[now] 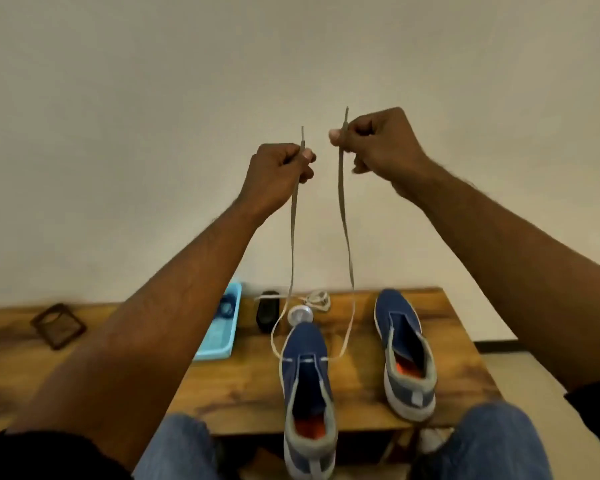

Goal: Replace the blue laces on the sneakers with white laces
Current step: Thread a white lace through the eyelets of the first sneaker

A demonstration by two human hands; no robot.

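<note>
- I have the white lace (343, 209) by both ends: my left hand (278, 174) pinches one tip and my right hand (378, 147) pinches the other, each with fingers curled round it, both raised high above the tabletop (243, 386).
- The lace runs down from each hand to the near sneaker (307, 386), which sits at the tabletop's front edge with its heel hanging past it; so far it seems to cross only the lowest pair of eyelets.
- The risk, as I judge it: pulling harder on one side would leave the ends uneven, and a sharp tug could drag this light shoe off the front edge (nothing is holding it down).
- The lace is flat and woven, limp enough to loop out on both sides of the toe, so it may twist as it goes through.
- The shoe's upper is blue knit with a grey collar, an orange lining and a white sole.
- The second sneaker (404, 355), unlaced, stands toward the right edge.
- A coiled white lace (317, 299) lies near the back edge, and a blue lace (226, 308) sits bundled in the light-blue tray (219, 337).
</note>
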